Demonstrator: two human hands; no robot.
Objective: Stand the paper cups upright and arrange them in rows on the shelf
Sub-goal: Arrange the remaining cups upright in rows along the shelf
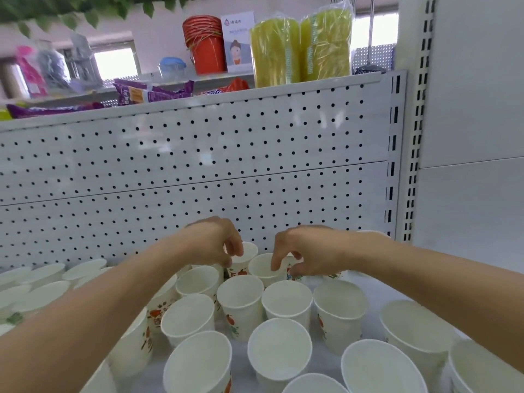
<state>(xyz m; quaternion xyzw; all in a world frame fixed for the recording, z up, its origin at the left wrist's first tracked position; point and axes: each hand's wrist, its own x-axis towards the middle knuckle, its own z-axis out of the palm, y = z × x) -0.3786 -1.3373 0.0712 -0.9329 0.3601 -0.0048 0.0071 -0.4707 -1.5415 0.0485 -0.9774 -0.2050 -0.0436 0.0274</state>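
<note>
paper cups (240, 296) | white, red-and-green print | you see them upright, mouths up | loose rows, close-packed on shelf (326, 364)

Front cups (314, 384) at 6 o'clock cut off by the bottom edge, ditto the corner cup (487, 373) at 4. Left forearm (85, 316) hides most of the printed cups (133, 341) at 7. Right hand (309, 251) covers a back cup (290, 273); can't tell if the fingers (296, 254) grip it. Top-shelf packets (31, 69) at 10: blurred. Card (237, 41) at 12, txt too small to read.
</note>
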